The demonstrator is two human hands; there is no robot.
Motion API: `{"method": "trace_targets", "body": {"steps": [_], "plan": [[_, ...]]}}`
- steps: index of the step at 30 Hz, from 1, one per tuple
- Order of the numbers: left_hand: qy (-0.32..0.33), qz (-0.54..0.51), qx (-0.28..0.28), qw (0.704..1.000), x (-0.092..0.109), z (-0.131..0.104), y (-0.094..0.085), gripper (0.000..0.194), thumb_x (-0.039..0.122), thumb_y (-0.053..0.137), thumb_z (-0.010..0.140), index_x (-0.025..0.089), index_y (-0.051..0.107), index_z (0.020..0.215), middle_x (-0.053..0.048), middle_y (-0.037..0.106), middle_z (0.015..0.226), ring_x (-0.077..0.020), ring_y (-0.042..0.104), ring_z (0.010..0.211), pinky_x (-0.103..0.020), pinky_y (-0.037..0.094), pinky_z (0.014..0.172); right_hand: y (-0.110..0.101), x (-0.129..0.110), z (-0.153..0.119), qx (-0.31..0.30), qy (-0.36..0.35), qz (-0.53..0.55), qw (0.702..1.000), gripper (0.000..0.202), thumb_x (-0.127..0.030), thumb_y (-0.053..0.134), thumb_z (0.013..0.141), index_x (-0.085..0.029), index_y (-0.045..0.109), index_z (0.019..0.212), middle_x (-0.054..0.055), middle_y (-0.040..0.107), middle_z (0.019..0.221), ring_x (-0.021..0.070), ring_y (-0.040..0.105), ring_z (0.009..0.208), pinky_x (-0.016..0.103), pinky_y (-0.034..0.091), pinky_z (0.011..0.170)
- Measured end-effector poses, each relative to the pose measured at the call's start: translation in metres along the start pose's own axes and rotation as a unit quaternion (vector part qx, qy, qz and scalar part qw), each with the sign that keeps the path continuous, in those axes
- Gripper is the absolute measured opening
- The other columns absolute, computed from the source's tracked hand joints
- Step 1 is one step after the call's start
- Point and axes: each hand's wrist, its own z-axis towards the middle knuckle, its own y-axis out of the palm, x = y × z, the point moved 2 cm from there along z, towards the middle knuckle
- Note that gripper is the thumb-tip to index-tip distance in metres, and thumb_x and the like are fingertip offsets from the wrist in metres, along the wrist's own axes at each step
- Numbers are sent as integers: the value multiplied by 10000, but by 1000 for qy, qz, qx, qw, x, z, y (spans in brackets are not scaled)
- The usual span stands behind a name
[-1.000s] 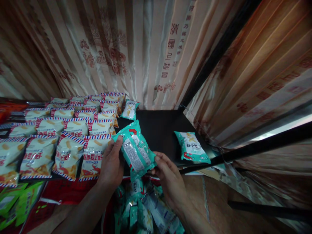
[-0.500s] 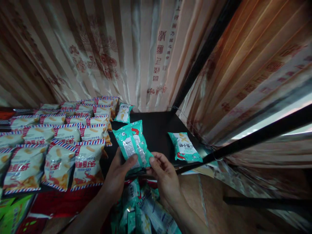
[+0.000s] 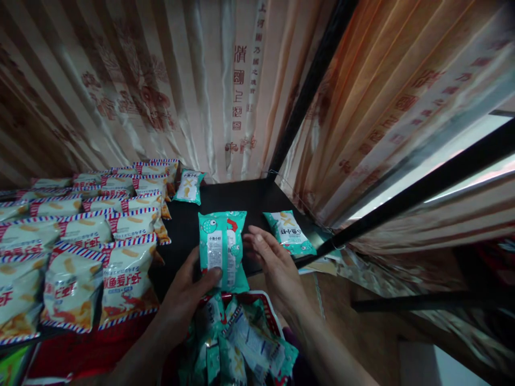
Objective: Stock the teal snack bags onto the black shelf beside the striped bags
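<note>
My left hand [image 3: 188, 289] grips the lower left side of a teal snack bag [image 3: 223, 244], thumb across its printed back. The bag is upright, in front of the black shelf [image 3: 237, 198]. Just right of it is my right hand [image 3: 273, 262], fingers apart and holding nothing. Below both hands, a red basket [image 3: 270, 308] contains several teal bags [image 3: 237, 343]. One teal bag [image 3: 189, 186] rests at the back of the shelf, and another [image 3: 288, 233] lies at its right edge.
Rows of white and orange snack bags [image 3: 129, 281] fill the shelf's left side. A black diagonal bar [image 3: 402, 203] and a dark post [image 3: 308, 96] frame the right corner. A patterned curtain [image 3: 217, 80] hangs behind.
My right hand has let go of the held teal bag and opened. The bag has turned from tilted to upright. The view has shifted right.
</note>
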Motion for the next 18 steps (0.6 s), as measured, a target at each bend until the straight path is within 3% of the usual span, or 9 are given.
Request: {"method": "trace_targets", "body": {"steps": [2,7,13,18], "plan": [[-6,22,-9,1000,-1,-2,1,601,374,687,720,197,507,1265,-82,653,1168,-278,605,1070,-403,468,923,-2,-5,4,-8,-2,16,1000,412,-477,717,696,-233,669,1024,30,697,951,168,613,891,285,457,781],[-26,108,-62,992,-8,-2,-3,677,407,670,734,203,443,1338,-88,611,1249,-292,543,1171,-422,437,974,-6,-7,9,5,3,23,1000,268,-415,787,610,-192,705,733,-21,674,701,97,569,629,216,452,608],[-1,136,-39,990,-12,1,-3,742,391,700,701,193,423,1361,-91,601,1264,-290,546,1167,-441,383,1030,-10,-7,11,49,-2,28,998,268,-407,791,576,-170,677,629,-36,618,608,78,517,548,195,439,522],[5,135,-111,985,-12,1,-4,717,388,671,742,217,392,1380,-81,524,1357,-278,489,1235,-394,401,1020,-12,-8,14,61,-15,40,997,284,-410,786,575,-163,645,590,-46,566,561,66,488,510,179,429,483]]}}
